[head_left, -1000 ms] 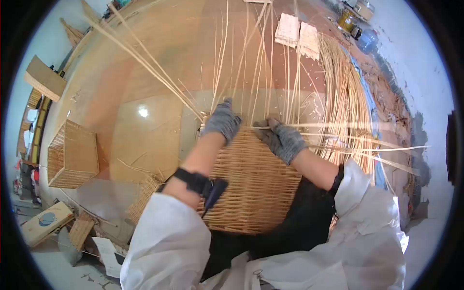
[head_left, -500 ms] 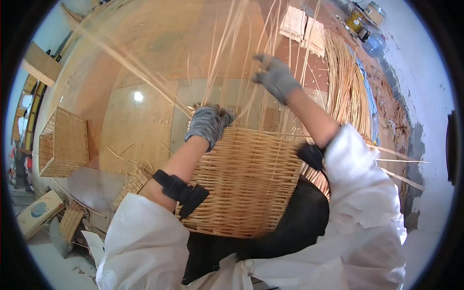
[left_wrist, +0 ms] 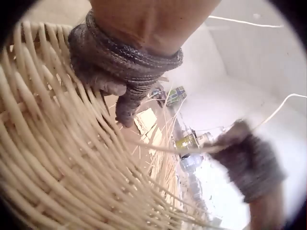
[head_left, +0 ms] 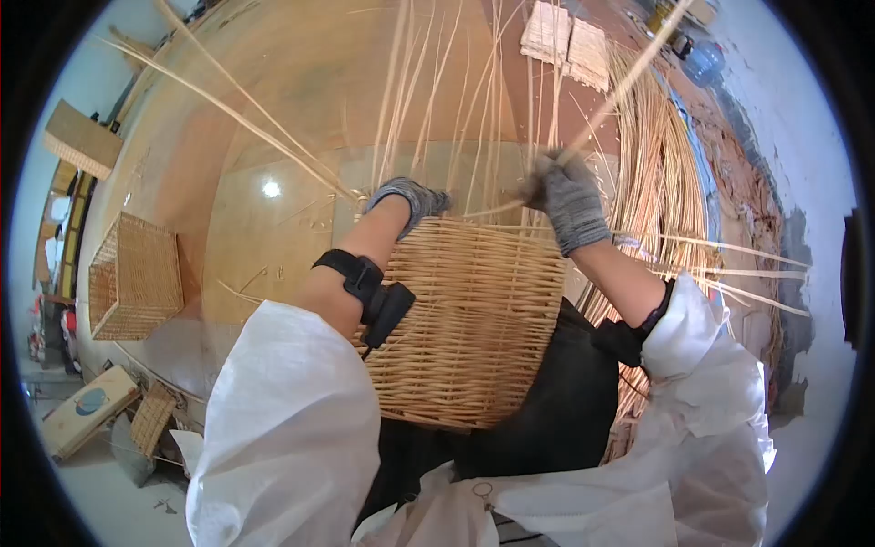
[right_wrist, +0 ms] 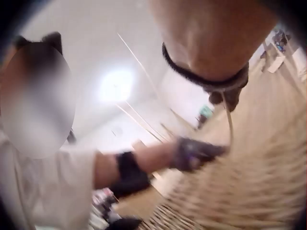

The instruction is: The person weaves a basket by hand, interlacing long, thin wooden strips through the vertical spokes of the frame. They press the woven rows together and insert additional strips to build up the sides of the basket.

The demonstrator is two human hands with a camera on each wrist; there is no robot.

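A woven wicker piece (head_left: 465,319) stands over the person's lap, with upright strands (head_left: 483,128) rising from its top edge. At the upper left corner the gloved left hand (head_left: 415,201) grips the rim; the left wrist view shows this hand (left_wrist: 117,72) with its fingers bent over the weave (left_wrist: 62,139). Beyond the rim's right part, the gloved right hand (head_left: 572,202) pinches a long strand (head_left: 629,80) that sticks up to the right. That strand (left_wrist: 172,151) runs between the rim and the blurred right hand (left_wrist: 249,163). In the right wrist view the left hand (right_wrist: 194,153) touches the edge.
Bundled strands (head_left: 647,164) lie at the right, below two pale woven squares (head_left: 588,55). Loose strands (head_left: 756,272) jut out beside the right forearm. A wicker basket (head_left: 137,278) lies at the left, with a box (head_left: 91,410) nearer. Long strands (head_left: 237,118) slant up left.
The right hand moved from the rim up among the strands, then back down and right, now with a raised strand. The left hand stayed near the upper left corner, shifting slightly.
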